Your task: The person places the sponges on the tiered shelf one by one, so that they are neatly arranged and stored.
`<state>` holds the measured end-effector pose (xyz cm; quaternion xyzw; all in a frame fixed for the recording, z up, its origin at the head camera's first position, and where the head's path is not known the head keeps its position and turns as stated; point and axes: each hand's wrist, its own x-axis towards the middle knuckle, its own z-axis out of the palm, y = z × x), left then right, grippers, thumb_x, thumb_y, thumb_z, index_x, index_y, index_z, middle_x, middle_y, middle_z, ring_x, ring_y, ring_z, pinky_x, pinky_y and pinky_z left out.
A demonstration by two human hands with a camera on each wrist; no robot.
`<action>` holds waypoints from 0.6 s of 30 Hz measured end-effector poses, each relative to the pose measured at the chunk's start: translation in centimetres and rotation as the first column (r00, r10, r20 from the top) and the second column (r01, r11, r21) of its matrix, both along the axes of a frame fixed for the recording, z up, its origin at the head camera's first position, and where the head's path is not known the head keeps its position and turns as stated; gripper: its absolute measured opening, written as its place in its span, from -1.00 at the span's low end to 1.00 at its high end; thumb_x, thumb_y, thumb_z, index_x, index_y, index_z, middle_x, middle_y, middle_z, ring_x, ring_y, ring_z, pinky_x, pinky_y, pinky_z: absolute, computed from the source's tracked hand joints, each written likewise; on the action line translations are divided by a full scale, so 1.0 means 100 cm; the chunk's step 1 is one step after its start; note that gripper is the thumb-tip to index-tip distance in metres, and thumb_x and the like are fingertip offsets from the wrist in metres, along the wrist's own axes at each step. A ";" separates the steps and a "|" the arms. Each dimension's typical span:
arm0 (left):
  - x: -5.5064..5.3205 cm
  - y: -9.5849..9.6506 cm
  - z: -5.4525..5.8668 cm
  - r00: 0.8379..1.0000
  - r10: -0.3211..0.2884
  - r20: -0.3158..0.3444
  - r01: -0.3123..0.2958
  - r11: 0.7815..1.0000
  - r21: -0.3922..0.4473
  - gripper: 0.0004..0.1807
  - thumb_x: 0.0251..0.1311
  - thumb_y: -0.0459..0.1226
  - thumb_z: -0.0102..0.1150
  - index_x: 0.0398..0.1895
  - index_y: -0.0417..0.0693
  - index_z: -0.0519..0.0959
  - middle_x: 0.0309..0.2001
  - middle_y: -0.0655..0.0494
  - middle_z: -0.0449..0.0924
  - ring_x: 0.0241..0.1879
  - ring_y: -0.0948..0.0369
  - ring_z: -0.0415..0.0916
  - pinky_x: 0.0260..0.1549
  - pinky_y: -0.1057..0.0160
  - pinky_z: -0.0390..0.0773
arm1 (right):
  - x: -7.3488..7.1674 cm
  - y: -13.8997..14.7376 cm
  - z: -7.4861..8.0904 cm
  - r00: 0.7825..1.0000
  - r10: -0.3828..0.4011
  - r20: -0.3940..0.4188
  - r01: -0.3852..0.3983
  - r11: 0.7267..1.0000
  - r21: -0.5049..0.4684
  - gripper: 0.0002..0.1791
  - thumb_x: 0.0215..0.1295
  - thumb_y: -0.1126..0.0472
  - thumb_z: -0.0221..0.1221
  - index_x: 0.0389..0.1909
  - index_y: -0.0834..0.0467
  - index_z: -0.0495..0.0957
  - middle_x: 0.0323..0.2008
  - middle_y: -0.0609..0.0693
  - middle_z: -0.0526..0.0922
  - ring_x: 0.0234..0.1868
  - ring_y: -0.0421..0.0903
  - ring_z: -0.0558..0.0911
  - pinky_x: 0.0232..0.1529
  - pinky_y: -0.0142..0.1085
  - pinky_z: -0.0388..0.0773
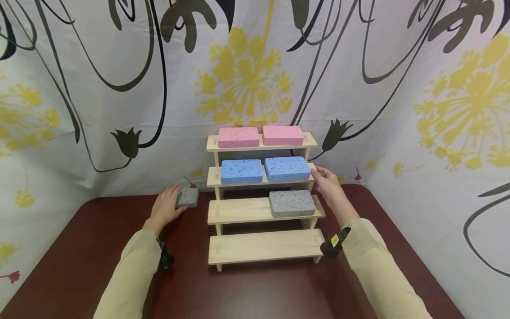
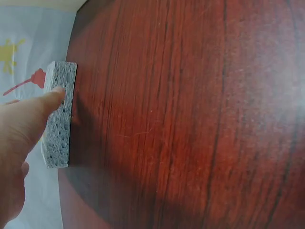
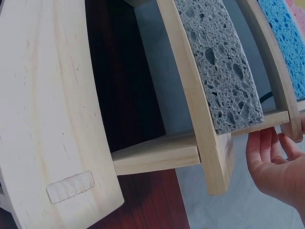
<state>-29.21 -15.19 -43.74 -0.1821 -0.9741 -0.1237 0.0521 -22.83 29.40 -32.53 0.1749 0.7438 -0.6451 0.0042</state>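
Note:
At the table's back left, my left hand (image 1: 164,207) holds a grey sponge (image 1: 187,197). In the left wrist view, the thumb presses the pitted face of that sponge (image 2: 59,126); the other fingers are mostly hidden. A tiered wooden stand (image 1: 239,212) rises in the middle. My right hand (image 1: 329,187) grips its right side by the second tier from the top. In the right wrist view, the fingers (image 3: 267,145) curl under a wooden side rail (image 3: 264,121). Another grey sponge (image 1: 292,203) lies on the right part of the tier below.
Two blue sponges (image 1: 241,171) lie side by side on the second tier from the top. Above them, two pink sponges (image 1: 238,137) sit on the top tier. The stand rests on a dark red wooden table (image 1: 255,292), with a patterned cloth (image 1: 255,79) hanging behind.

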 end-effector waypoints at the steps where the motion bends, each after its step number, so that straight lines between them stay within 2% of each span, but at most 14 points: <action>1: -0.001 -0.001 -0.001 1.000 0.009 0.014 -0.008 1.000 -0.009 -0.22 0.10 -0.18 0.21 0.31 -0.33 0.11 0.33 -0.32 0.06 0.29 -0.24 0.04 0.19 -0.24 0.13 | 0.000 0.000 0.000 1.000 0.001 0.001 -0.001 1.000 0.003 -0.36 0.41 0.03 -0.21 0.41 0.18 -0.09 0.34 0.23 0.14 0.28 0.09 0.27 0.31 -0.12 0.22; 7: -0.005 -0.004 -0.008 0.992 0.061 0.112 -0.059 0.998 -0.022 -0.37 0.17 -0.24 0.12 0.25 -0.33 0.20 0.28 -0.34 0.11 0.26 -0.27 0.04 0.18 -0.28 0.10 | -0.001 0.001 -0.003 1.000 -0.001 -0.006 0.002 1.000 0.019 -0.36 0.40 0.01 -0.19 0.41 0.18 -0.07 0.33 0.24 0.15 0.26 0.07 0.29 0.30 -0.13 0.24; 12: -0.009 -0.005 -0.003 0.988 0.074 0.137 -0.073 0.997 -0.019 -0.46 0.17 -0.24 0.11 0.19 -0.30 0.27 0.27 -0.35 0.12 0.26 -0.30 0.01 0.20 -0.31 0.04 | -0.002 -0.001 -0.003 1.000 -0.009 -0.008 0.009 1.000 0.025 -0.37 0.40 0.02 -0.18 0.40 0.17 -0.05 0.32 0.23 0.17 0.25 0.06 0.30 0.30 -0.13 0.25; 15: -0.013 -0.006 0.002 0.987 0.058 0.147 -0.057 0.998 -0.014 -0.51 0.14 -0.25 0.15 0.11 -0.28 0.32 0.24 -0.34 0.17 0.24 -0.29 0.06 0.18 -0.32 0.04 | -0.002 -0.001 -0.003 1.000 -0.007 -0.002 0.007 0.999 0.031 -0.36 0.40 0.01 -0.18 0.40 0.16 -0.05 0.32 0.23 0.17 0.26 0.08 0.30 0.30 -0.13 0.25; 18: -0.016 -0.007 0.003 0.984 0.007 0.177 -0.010 1.000 0.015 -0.55 0.11 -0.27 0.18 0.04 -0.29 0.33 0.13 -0.34 0.30 0.13 -0.26 0.23 0.06 -0.25 0.26 | 0.000 0.000 -0.003 1.000 -0.005 0.002 0.005 0.999 0.042 -0.36 0.40 0.01 -0.18 0.41 0.17 -0.06 0.33 0.23 0.16 0.26 0.08 0.29 0.30 -0.12 0.24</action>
